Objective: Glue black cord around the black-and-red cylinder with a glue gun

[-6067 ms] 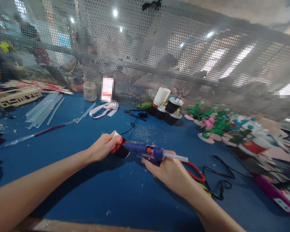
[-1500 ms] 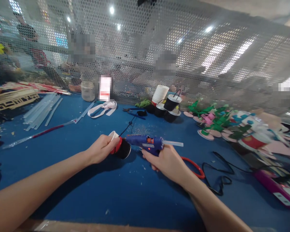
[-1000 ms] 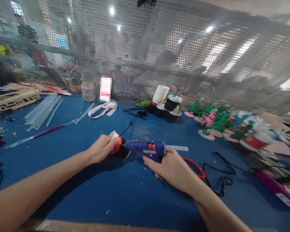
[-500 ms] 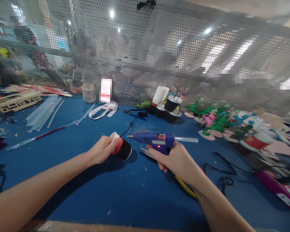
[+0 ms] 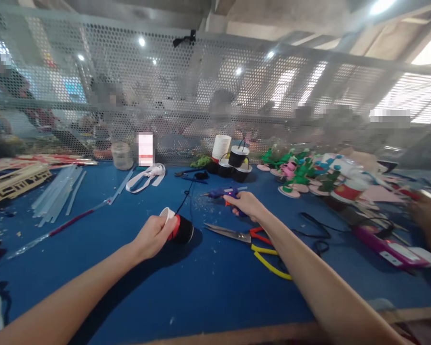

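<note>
Hands at work on blue table (image 5: 208, 287)
Left hand (image 5: 153, 235) clamps black-wrapped cup (image 5: 177, 228) — right hand (image 5: 247, 205), well beyond it, grips glue gun (image 5: 222, 193); scissors (image 5: 249, 237) lie just below that grip.

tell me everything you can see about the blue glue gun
The glue gun is small, with a blue plastic-looking body, an orange part by the trigger and a thin nozzle pointing left. A pale glue stick juts from its back end. It is held roughly level, low over the blue table, beyond the scissors. The right hand grips its handle, arm stretched forward. Whether it touches the table cannot be told. Its nozzle is apart from the cup in the left hand.
</note>
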A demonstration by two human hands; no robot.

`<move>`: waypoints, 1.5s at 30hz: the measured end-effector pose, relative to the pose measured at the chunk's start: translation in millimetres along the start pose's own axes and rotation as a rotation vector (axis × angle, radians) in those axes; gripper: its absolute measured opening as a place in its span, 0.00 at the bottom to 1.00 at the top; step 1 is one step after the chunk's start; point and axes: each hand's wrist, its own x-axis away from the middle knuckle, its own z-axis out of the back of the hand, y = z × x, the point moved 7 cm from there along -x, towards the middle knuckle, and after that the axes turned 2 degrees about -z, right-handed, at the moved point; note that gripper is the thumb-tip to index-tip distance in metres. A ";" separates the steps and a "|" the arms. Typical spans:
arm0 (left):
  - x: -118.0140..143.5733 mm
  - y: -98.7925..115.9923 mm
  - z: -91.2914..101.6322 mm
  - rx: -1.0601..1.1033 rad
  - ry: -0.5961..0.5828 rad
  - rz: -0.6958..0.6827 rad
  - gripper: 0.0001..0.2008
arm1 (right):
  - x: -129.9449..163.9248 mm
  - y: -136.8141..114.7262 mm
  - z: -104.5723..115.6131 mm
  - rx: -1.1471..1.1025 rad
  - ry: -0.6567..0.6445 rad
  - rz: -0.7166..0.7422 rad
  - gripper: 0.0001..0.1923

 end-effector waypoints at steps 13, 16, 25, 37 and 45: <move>2.3 13.9 -0.3 -0.161 0.011 -0.148 0.19 | 40.4 -71.7 -54.7 -0.107 -0.265 0.253 0.18; 4.8 21.9 -0.5 -0.187 0.014 -0.247 0.18 | 53.5 -84.4 -85.0 -0.270 -0.380 0.285 0.18; 1.2 12.4 -2.2 0.023 -0.018 -0.042 0.20 | 61.0 -89.9 -72.0 -0.725 -0.315 0.308 0.07; 1.7 -17.5 -17.4 0.662 -0.018 0.467 0.10 | 61.6 -86.0 -44.2 -0.826 -0.121 0.457 0.06; 4.4 -12.3 -20.3 0.635 -0.091 0.467 0.13 | 55.8 -81.6 -38.0 -0.733 -0.003 0.465 0.07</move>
